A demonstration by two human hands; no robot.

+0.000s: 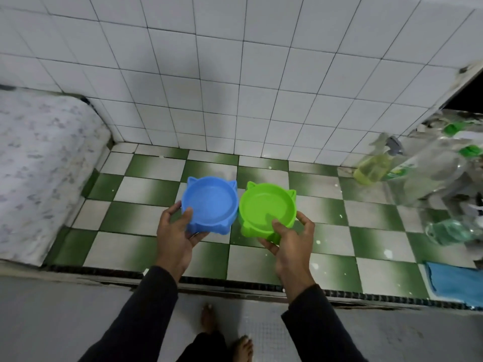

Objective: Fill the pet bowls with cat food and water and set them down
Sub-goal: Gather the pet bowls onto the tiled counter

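- Head view: left hand (177, 232) extended forward from a dark sleeve, thumb hooked over the near rim of the blue cat-ear bowl (210, 205), fingers curled beneath its base.
- Right hand (290, 237) likewise extended, thumb laid inside the near rim of the green cat-ear bowl (268, 211), fingers wrapped under and round its side.
- Both bowls held level, side by side, rims touching or nearly so, above the green-and-white checkered floor (146, 189). Interiors of both show no contents.
- White tiled wall (235, 74) behind.
- Patterned mattress (39, 165) at left, against the wall.
- Spray bottle (376, 163) with yellowish liquid and clear plastic bottles (449, 228) at right; blue cloth (457, 280) at lower right.
- Bare feet (209, 317) visible at bottom.
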